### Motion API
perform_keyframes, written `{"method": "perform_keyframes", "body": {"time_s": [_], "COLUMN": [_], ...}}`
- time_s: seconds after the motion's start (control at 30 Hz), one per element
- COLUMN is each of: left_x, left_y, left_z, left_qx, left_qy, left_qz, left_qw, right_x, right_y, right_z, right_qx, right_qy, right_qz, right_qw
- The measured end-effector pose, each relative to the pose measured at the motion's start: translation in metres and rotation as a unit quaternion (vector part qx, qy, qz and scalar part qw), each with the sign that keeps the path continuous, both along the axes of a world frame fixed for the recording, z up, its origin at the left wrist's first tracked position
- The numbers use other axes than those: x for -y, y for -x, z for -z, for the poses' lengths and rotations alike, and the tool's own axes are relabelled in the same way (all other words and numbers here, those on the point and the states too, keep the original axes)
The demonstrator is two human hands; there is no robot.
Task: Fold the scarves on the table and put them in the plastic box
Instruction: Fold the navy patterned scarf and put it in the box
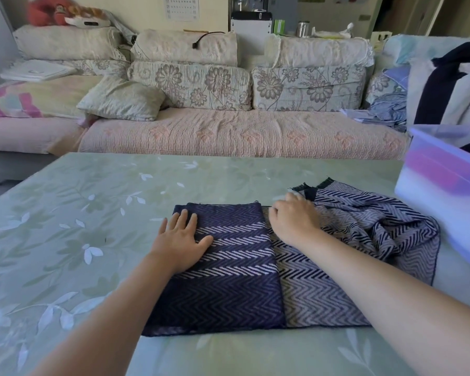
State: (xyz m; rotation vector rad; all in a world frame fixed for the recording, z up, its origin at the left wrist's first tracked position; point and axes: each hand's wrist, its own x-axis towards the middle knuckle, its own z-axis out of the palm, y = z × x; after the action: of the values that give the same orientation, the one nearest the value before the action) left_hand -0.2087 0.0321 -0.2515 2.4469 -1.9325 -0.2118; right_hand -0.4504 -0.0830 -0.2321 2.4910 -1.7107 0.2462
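One scarf on the desk, navy and white zigzag weave, lying near the front edge, right of centre. Left part is folded over flat: a dark navy panel with pale zigzag bands, edges roughly squared. Right part is the lighter side, flat next to the fold, then bunched and wrinkled toward the far right, fringe end pointing at the back of the desk

Left hand: released, fingers straight and spread, palm pressing flat on the far-left corner of the navy panel, fingertips near its back edge

Right hand: resting on the lighter part just beside the fold line, near the back edge, fingers curled down into the cloth. Can't tell if it's pinching fabric or only pressing on it

Plastic box: translucent, far right on the desk, just beside the bunched end of the scarf, partly cut off and blurred. Something pink shows through its wall, can't make out what

Behind the desk: sofa with flowered cushions, heap of clothes at its right end
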Motion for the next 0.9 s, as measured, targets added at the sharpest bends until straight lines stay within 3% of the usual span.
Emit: {"method": "perform_keyframes", "body": {"time_s": [0.13, 0.23, 0.37, 0.5, 0.63, 0.77, 0.9], "left_x": [0.0, 0.001, 0.002, 0.007, -0.002, -0.015, -0.033], "left_y": [0.009, 0.005, -0.002, 0.007, 0.041, 0.089, 0.123], "left_z": [-0.002, 0.002, 0.003, -0.003, -0.017, -0.023, -0.005], "left_qx": [-0.017, -0.055, -0.064, 0.005, 0.077, -0.023, -0.031], "left_qy": [0.068, 0.068, -0.003, -0.013, 0.085, 0.122, 0.103], "left_qz": [0.033, 0.023, -0.01, -0.029, 0.068, 0.175, 0.154], "left_qw": [0.997, 0.996, 0.998, 0.999, 0.991, 0.977, 0.982], "right_x": [-0.01, -0.011, -0.017, -0.027, -0.037, -0.048, -0.076], "right_y": [-0.027, -0.031, -0.029, -0.023, -0.003, 0.035, 0.063], "right_z": [0.003, 0.006, 0.011, 0.011, 0.004, -0.009, -0.013], "right_qx": [0.13, 0.209, 0.151, 0.092, 0.057, 0.038, 0.063], "right_qy": [-0.082, -0.047, 0.003, 0.053, -0.021, -0.093, -0.164], "right_qz": [0.024, 0.064, 0.015, -0.073, -0.138, -0.135, -0.096], "right_qw": [0.988, 0.975, 0.988, 0.992, 0.989, 0.986, 0.98]}}
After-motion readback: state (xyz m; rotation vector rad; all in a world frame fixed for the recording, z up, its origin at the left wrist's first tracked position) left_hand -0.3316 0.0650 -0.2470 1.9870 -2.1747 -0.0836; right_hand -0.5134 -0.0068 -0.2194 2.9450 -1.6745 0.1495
